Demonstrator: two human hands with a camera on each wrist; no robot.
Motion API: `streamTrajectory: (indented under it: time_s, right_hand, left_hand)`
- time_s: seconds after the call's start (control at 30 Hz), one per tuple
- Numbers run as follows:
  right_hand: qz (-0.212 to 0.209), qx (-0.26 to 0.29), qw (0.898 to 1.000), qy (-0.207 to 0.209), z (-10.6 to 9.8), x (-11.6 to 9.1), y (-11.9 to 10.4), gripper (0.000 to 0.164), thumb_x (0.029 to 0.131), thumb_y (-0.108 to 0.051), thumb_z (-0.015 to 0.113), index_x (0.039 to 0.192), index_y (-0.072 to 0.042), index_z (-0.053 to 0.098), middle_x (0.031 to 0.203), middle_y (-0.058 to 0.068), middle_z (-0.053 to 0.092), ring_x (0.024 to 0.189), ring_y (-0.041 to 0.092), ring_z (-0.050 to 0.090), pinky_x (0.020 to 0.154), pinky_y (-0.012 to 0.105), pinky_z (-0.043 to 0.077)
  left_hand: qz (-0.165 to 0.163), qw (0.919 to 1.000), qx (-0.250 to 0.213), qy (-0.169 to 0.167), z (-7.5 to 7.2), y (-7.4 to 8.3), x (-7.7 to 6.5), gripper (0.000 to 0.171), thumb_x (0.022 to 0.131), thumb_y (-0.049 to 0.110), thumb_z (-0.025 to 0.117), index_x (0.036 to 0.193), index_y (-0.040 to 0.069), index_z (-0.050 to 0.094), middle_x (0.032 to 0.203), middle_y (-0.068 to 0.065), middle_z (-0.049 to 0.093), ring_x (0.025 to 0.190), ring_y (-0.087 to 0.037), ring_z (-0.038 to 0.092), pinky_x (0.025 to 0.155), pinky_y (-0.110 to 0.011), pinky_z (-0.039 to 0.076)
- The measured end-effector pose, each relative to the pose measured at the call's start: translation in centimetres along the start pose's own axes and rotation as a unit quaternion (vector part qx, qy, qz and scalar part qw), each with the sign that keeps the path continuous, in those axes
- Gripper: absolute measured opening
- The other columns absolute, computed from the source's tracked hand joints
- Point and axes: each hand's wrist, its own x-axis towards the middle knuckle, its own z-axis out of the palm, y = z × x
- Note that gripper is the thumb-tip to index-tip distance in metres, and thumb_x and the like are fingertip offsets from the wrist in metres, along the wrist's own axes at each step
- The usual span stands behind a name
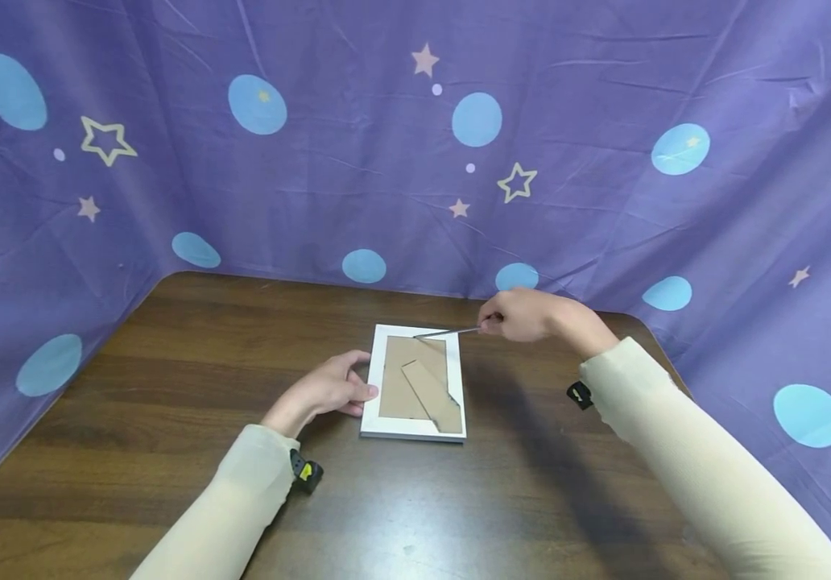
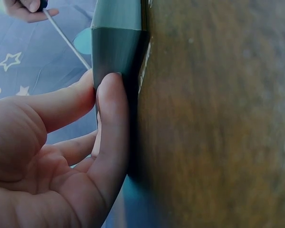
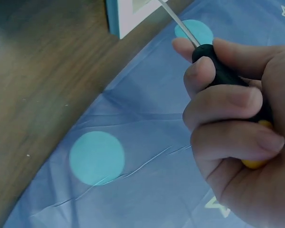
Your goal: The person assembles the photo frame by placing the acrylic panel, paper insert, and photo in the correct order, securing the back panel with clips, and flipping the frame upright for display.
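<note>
A white picture frame [image 1: 370, 419] lies face down on the table, its brown backing board [image 1: 397, 387] and slanted stand leg [image 1: 424, 388] facing up. My left hand [image 1: 332, 385] grips the frame's left side, thumb on top; the left wrist view shows the fingers against the frame's edge [image 2: 115, 52]. In my right hand [image 1: 524, 314] is a screwdriver [image 3: 218, 69] with a black and yellow handle, fingers curled round it. Its thin metal shaft [image 1: 452, 331] points left, the tip at the inner top edge of the frame, by the backing board.
The dark wooden table [image 1: 241, 362] runs back to a purple curtain [image 1: 357, 161] with blue dots and stars, which also hangs along both sides. A black strap [image 1: 305, 471] is on the left wrist and another [image 1: 579, 395] on the right.
</note>
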Motion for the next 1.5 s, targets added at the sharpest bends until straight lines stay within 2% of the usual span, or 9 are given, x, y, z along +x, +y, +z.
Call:
streamTrajectory:
  time_s: [0.4,0.7,0.87,0.97,1.13,1.23,1.33,1.4,1.5]
  right_hand:
    - [-0.061,-0.124,0.989,0.059,0.2,0.0,-2.8,0.037,0.101,-0.008,0.063,0.067,-0.017,0.052,0.064,-0.009,0.038,0.062,0.010,0.040,0.059,0.030,0.042]
    - [-0.041,-0.099,0.993,0.058,0.8,0.2,-3.4,0.046,0.103,-0.011,0.061,0.064,-0.020,0.040,0.061,-0.009,0.031,0.058,0.007,0.031,0.055,0.025,0.030]
    - [-0.028,-0.028,0.999,0.026,0.4,0.5,-0.9,0.025,0.107,-0.012,0.060,0.089,-0.012,0.076,0.071,-0.008,0.054,0.066,0.008,0.045,0.067,0.027,0.046]
    - [-0.019,-0.015,1.000,0.020,0.2,0.4,0.1,0.021,0.108,-0.014,0.062,0.112,-0.010,0.082,0.085,-0.006,0.067,0.074,0.008,0.054,0.074,0.029,0.053]
    - [-0.031,-0.047,0.998,0.021,-0.3,0.4,-0.6,0.035,0.107,-0.014,0.060,0.072,-0.017,0.062,0.064,-0.009,0.042,0.060,0.007,0.036,0.061,0.027,0.037]
    - [-0.032,-0.057,0.998,0.019,-0.6,0.6,-1.4,0.037,0.107,-0.015,0.059,0.070,-0.018,0.057,0.063,-0.008,0.036,0.059,0.008,0.032,0.061,0.027,0.034]
    - [0.007,-0.010,1.000,-0.006,-0.8,0.6,-1.7,0.022,0.108,-0.017,0.060,0.094,-0.013,0.076,0.067,-0.007,0.047,0.057,0.007,0.044,0.059,0.025,0.047]
    - [0.046,0.059,0.997,-0.036,-0.7,0.5,-1.5,0.021,0.110,-0.017,0.059,0.116,-0.008,0.076,0.070,-0.003,0.053,0.055,0.008,0.051,0.055,0.024,0.053]
    - [0.104,0.171,0.976,-0.089,-0.6,0.3,-1.0,0.028,0.112,-0.019,0.055,0.131,-0.005,0.069,0.069,0.001,0.053,0.050,0.010,0.053,0.045,0.022,0.049]
  left_hand:
    - [0.003,1.0000,0.000,0.002,-0.1,0.4,0.1,0.076,0.098,0.001,0.073,0.161,-0.005,0.031,0.099,-0.020,0.065,0.079,-0.023,0.067,0.075,-0.035,0.068]
    - [0.001,1.0000,0.005,0.005,-0.3,0.2,-0.3,0.076,0.099,0.001,0.072,0.161,-0.005,0.031,0.099,-0.020,0.065,0.078,-0.022,0.067,0.075,-0.035,0.067]
    - [-0.006,0.9999,0.007,0.006,0.0,0.0,-0.3,0.075,0.099,0.002,0.072,0.162,-0.003,0.031,0.099,-0.019,0.066,0.079,-0.023,0.067,0.075,-0.035,0.067]
    - [-0.005,1.0000,0.007,0.004,0.2,0.0,-0.3,0.076,0.099,0.001,0.072,0.162,-0.004,0.031,0.099,-0.019,0.066,0.079,-0.024,0.067,0.075,-0.036,0.068]
    - [0.003,1.0000,0.001,0.005,0.2,0.4,-0.2,0.077,0.098,0.000,0.073,0.162,-0.005,0.030,0.098,-0.020,0.065,0.080,-0.024,0.067,0.076,-0.036,0.068]
    - [0.000,1.0000,0.001,0.009,0.1,0.4,-0.2,0.076,0.098,-0.001,0.073,0.162,-0.004,0.031,0.098,-0.019,0.064,0.080,-0.024,0.067,0.075,-0.036,0.068]
    - [-0.003,0.9999,-0.005,0.010,0.1,0.2,-0.1,0.074,0.098,-0.002,0.072,0.161,-0.004,0.032,0.097,-0.020,0.064,0.079,-0.024,0.067,0.075,-0.036,0.068]
    - [-0.002,0.9999,-0.006,0.009,0.1,0.2,-0.2,0.075,0.098,-0.002,0.072,0.161,-0.005,0.032,0.097,-0.020,0.064,0.079,-0.024,0.067,0.075,-0.036,0.068]
    - [-0.001,1.0000,-0.003,0.009,0.3,0.1,-0.2,0.076,0.098,-0.001,0.072,0.162,-0.004,0.031,0.097,-0.019,0.065,0.079,-0.024,0.067,0.074,-0.036,0.068]
